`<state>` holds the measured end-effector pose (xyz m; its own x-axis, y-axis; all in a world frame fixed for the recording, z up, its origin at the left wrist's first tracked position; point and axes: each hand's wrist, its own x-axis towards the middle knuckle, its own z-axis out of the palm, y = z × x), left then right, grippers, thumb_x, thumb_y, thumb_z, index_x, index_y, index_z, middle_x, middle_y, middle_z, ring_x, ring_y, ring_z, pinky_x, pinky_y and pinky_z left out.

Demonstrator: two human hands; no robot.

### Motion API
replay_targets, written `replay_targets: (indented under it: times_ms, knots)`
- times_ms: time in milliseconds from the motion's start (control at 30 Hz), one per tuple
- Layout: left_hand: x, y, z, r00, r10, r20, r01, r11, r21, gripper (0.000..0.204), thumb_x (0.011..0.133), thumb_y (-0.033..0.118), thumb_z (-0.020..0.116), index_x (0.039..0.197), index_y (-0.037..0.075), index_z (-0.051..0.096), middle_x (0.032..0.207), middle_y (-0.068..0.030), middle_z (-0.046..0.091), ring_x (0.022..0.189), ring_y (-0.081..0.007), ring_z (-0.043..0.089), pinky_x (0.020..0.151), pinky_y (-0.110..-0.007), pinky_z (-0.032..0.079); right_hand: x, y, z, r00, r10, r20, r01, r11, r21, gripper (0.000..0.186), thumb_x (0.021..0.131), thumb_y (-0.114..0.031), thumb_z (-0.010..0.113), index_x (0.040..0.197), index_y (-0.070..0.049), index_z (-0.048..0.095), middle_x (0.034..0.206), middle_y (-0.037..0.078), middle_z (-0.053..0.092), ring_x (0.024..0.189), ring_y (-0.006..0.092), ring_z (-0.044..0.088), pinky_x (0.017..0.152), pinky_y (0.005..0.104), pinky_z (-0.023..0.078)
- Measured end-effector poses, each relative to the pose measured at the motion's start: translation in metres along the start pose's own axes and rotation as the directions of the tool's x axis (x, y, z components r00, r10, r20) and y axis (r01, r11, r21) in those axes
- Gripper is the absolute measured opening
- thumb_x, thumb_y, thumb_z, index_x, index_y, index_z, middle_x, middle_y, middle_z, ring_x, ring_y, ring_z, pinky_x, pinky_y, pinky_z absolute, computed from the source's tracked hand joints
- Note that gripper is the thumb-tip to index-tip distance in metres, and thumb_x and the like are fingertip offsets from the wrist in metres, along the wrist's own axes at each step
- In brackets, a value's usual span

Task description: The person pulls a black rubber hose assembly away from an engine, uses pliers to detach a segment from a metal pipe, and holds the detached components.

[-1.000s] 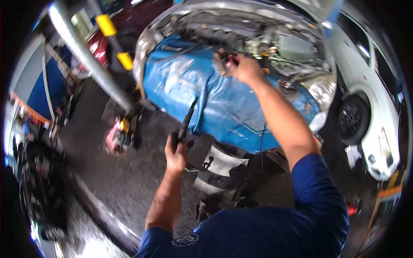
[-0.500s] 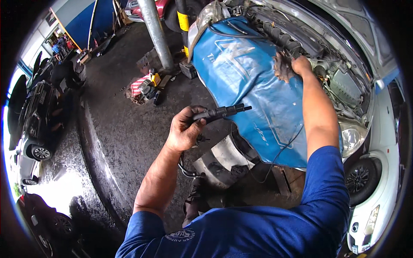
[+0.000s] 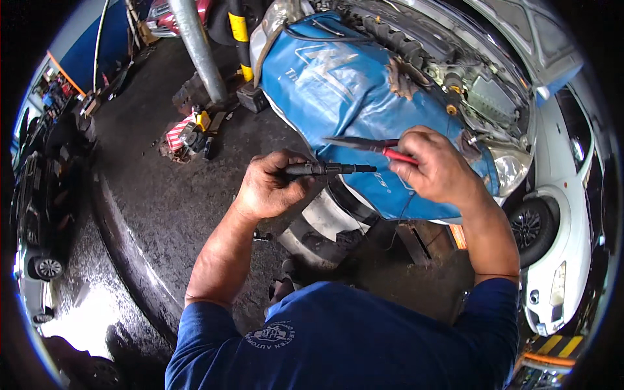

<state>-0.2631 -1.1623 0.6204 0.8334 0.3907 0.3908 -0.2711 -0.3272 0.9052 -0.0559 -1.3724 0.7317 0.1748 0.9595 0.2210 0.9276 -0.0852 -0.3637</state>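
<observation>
Head cam: I had the L hand (image 3: 273,185) w/ fingers & thumb pinched round the fat end of a black part (image 3: 331,169), its grip firm; what sat inside the fist I couldn't see. Part was held abt level in front of the chest, over the near edge of a blue cover (image 3: 318,110), pointing R. Looks: slim, dark, mostly matte, stepped like a nozzle, i.e. thick body nearest the fingers, a collar abt midway, then a narrower stem w/ a ring & blunt tip. Finer surface detail too small for me to make out.

R hand (image 3: 435,166) was closed on the red handles of pliers (image 3: 374,144), long grey tapered jaws pointing L. In the pic they lay just above the part, w/ a gap btwn; couldn't tell if the jaws were fully together.

Cover was draped over the car's front, wrinkled, a brown crumpled cloth (image 3: 404,78) lying nr its far edge, beside the engine bay (image 3: 484,97). Headlight (image 3: 510,170) showed to the R, white car (image 3: 559,188) past it. Metal post (image 3: 198,52) stood on the dark floor (image 3: 149,162), upper L.
</observation>
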Motion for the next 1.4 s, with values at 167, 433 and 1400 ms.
replay_targets:
  times_ms: [167, 433, 1400]
  knots:
    - [0.007, 0.001, 0.008, 0.997, 0.073, 0.036, -0.076, 0.994, 0.079, 0.028, 0.068, 0.009, 0.079, 0.090, -0.001, 0.064, 0.072, -0.0058, 0.065, 0.065, -0.0099, 0.062, 0.057, -0.028, 0.050, -0.016, -0.025, -0.005, 0.991, -0.104, 0.083, 0.113, 0.988, -0.105, 0.026, 0.074, -0.017, 0.074, 0.079, -0.001, 0.054, 0.084, 0.015, 0.057, 0.089, 0.0340, 0.056, 0.078, 0.0428, 0.045]
    - [0.016, 0.017, 0.010, 0.972, 0.196, 0.130, -0.218, 0.958, 0.184, 0.026, 0.068, 0.012, 0.079, 0.087, 0.002, 0.065, 0.070, -0.0096, 0.064, 0.062, -0.0192, 0.065, 0.057, -0.030, 0.051, -0.029, -0.027, 0.001, 0.985, -0.173, 0.029, 0.175, 0.974, -0.147, 0.027, 0.074, -0.017, 0.074, 0.081, -0.001, 0.054, 0.084, 0.014, 0.057, 0.091, 0.0345, 0.056, 0.079, 0.0421, 0.046]
    - [0.037, 0.030, 0.013, 0.946, -0.026, 0.322, -0.068, 0.958, 0.278, 0.026, 0.075, 0.017, 0.078, 0.091, 0.001, 0.063, 0.068, -0.0129, 0.063, 0.062, -0.0264, 0.064, 0.059, -0.034, 0.049, -0.038, -0.006, 0.045, 0.994, 0.102, -0.049, -0.110, 0.969, -0.219, 0.036, 0.071, -0.002, 0.061, 0.106, 0.001, 0.052, 0.090, 0.020, 0.056, 0.081, 0.0392, 0.059, 0.071, 0.0447, 0.049]
